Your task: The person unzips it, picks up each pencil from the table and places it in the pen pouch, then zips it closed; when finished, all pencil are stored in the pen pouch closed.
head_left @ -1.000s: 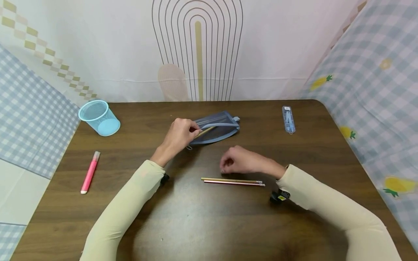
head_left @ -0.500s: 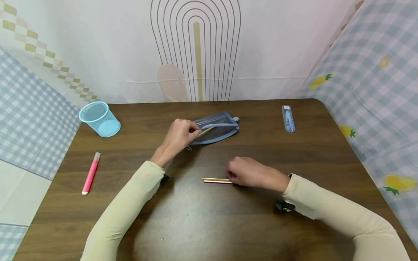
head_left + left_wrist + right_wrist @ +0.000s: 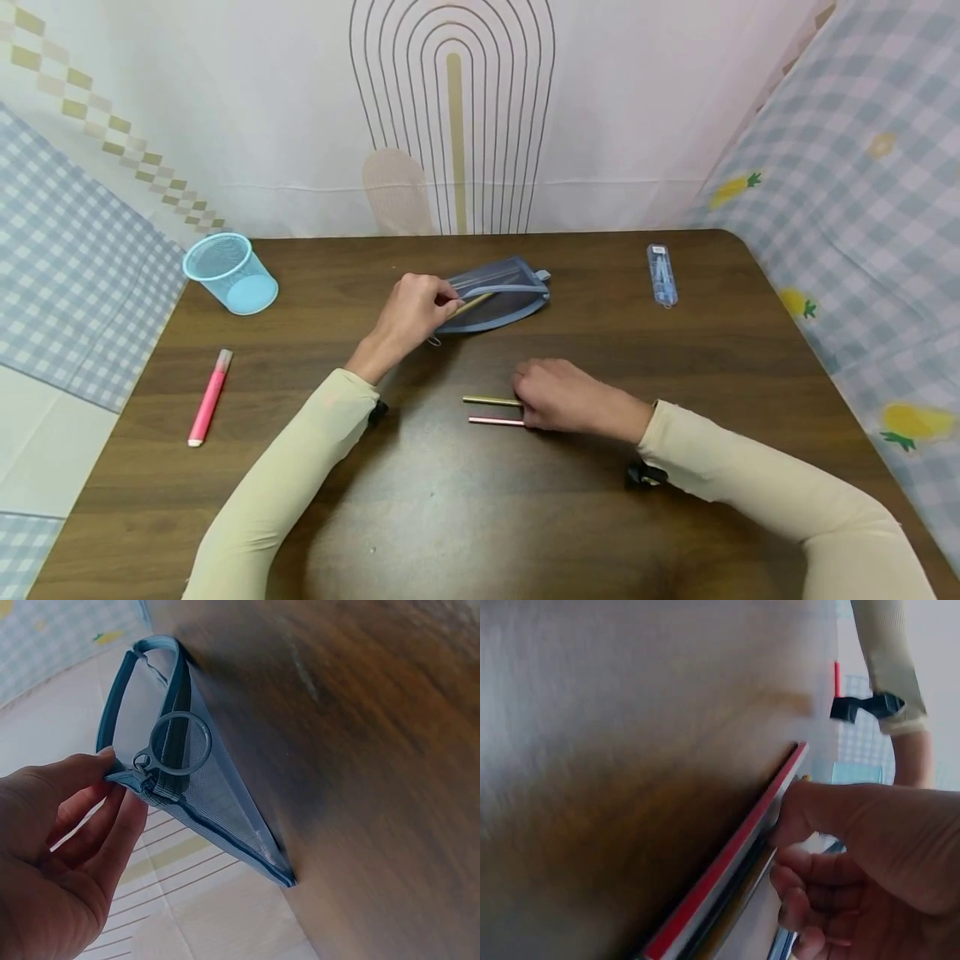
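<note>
My left hand (image 3: pixel 408 312) pinches the edge of a blue mesh pencil pouch (image 3: pixel 172 787) between thumb and fingertips, holding its mouth apart. A ring-shaped zipper pull hangs near my fingers in the left wrist view. Inside the pouch a yellow pencil (image 3: pixel 474 305) shows through the opening. Lower on the table, my right hand (image 3: pixel 566 396) covers the right ends of two pencils. Its thumb and fingers grip the gold pencil (image 3: pixel 487 401), which lies a little apart from the red-pink pencil (image 3: pixel 491 421). In the right wrist view the red pencil (image 3: pixel 727 855) runs beside the thumb.
A light blue mesh pencil cup (image 3: pixel 232 275) lies tilted at the back left. In front of it is a pink marker (image 3: pixel 208 400). At the back right rests a small blue clear case (image 3: pixel 662 275). Patterned cloth hangs behind and beside the table.
My right hand has come down onto the pencils and taken the gold one, shifting it away from the red-pink one toward the pouch. My left hand stays on the pouch.
</note>
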`<state>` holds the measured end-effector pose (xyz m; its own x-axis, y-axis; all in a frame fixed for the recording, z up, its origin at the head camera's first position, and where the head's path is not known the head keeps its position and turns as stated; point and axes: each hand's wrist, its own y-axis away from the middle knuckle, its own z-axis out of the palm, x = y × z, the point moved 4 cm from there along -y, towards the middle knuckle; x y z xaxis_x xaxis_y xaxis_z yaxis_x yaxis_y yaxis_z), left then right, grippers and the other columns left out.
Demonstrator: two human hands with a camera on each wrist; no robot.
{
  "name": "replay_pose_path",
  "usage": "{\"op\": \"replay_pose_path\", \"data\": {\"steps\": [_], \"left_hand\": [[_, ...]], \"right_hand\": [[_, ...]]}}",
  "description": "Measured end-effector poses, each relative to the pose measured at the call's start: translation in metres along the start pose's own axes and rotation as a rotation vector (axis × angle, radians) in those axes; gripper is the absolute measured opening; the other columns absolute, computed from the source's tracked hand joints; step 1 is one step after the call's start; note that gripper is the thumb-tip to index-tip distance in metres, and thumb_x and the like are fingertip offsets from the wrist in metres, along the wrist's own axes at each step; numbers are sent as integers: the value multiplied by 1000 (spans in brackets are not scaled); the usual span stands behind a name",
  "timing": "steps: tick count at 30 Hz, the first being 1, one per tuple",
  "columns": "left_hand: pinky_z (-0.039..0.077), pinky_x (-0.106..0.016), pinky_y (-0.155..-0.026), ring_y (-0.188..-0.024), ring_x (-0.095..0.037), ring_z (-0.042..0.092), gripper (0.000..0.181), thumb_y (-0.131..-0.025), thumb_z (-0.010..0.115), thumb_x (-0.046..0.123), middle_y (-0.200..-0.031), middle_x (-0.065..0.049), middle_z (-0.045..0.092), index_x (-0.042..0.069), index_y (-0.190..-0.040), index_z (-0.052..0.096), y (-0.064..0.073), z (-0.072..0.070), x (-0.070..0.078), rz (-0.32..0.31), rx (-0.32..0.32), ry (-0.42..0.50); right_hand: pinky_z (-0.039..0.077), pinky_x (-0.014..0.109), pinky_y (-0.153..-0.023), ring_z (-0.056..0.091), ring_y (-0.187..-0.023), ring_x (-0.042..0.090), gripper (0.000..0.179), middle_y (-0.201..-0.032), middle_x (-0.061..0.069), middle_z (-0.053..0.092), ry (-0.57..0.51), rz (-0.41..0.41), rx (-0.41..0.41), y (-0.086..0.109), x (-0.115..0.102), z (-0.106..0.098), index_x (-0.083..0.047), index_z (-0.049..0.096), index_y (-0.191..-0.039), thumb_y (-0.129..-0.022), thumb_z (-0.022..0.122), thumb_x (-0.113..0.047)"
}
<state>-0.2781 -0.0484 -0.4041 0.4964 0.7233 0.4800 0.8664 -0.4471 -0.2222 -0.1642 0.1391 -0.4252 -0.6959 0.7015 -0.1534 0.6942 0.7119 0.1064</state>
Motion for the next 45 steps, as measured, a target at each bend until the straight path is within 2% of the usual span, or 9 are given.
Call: {"op": "replay_pose_path", "data": {"steps": [4, 10, 15, 20, 25, 29, 36, 42, 45], "left_hand": [[58, -33, -73, -79, -16, 70, 12, -93, 73, 18, -90, -5, 79, 9, -94, 82, 1, 2, 0, -4, -5, 5], [58, -33, -72, -80, -17, 71, 12, -92, 74, 17, -90, -6, 79, 8, -94, 82, 0, 1, -1, 0, 7, 3], [58, -32, -70, -77, -17, 70, 13, -92, 74, 17, -89, -7, 78, 7, -94, 81, 0, -1, 0, -3, 10, 8], [58, -33, -73, -80, -17, 71, 13, -93, 73, 18, -90, -6, 79, 7, -94, 81, 0, -1, -1, 0, 8, 4], [58, -34, -74, -82, -18, 73, 13, -92, 74, 17, -91, -7, 79, 7, -94, 81, 0, -2, -1, 3, 15, 11], [59, -35, -75, -83, -19, 73, 13, -92, 74, 17, -92, -7, 79, 6, -94, 81, 1, -3, -2, 1, 13, 10], [57, -36, -77, -83, -19, 72, 12, -91, 74, 17, -90, -6, 79, 7, -93, 82, 0, -1, -1, 16, 24, -11], [58, -36, -77, -83, -19, 72, 12, -91, 75, 17, -90, -6, 79, 7, -93, 81, 0, 1, -1, 13, 15, -19], [58, -35, -76, -83, -19, 72, 12, -91, 75, 18, -91, -6, 79, 7, -93, 81, 1, 1, 0, 6, 9, -18]], "right_hand": [[41, 23, -55, 49, -63, 7, 16, -72, -7, 53, -243, -30, -43, -4, 8, -14, -18, 57, -75, -80, 70, -12], [51, 22, -68, 59, -78, 9, 20, -89, 4, 67, -1056, -11, -235, -3, 18, -42, -2, 68, -107, -88, 60, -2], [57, 23, -74, 65, -82, 11, 21, -95, 7, 72, -1570, 279, -380, -9, 33, -23, 3, 68, -113, -100, 53, -4], [60, 26, -82, 73, -85, 16, 26, -92, 11, 75, -2033, 614, -169, -28, 57, 7, 2, 71, -97, -104, 46, 1], [60, 30, -84, 75, -88, 23, 22, -90, 18, 74, -2193, 752, 95, -49, 76, 18, 5, 67, -97, -103, 46, 3], [59, 31, -90, 76, -90, 27, 31, -93, 22, 74, -2272, 834, 213, -63, 78, 20, 8, 56, -131, -102, 50, 3], [55, 26, -94, 76, -85, 25, 46, -97, 23, 74, -2246, 895, 326, -75, 75, 22, 10, 42, -147, -102, 50, 4], [51, 22, -97, 57, -131, 30, 48, -148, 28, 48, -2233, 901, 355, -83, 71, 22, 8, 39, -149, -102, 44, 8], [48, 22, -102, 44, -143, 32, 50, -157, 26, 38, -2263, 881, 353, -90, 68, 22, 6, 34, -152, -102, 40, 10]]}}
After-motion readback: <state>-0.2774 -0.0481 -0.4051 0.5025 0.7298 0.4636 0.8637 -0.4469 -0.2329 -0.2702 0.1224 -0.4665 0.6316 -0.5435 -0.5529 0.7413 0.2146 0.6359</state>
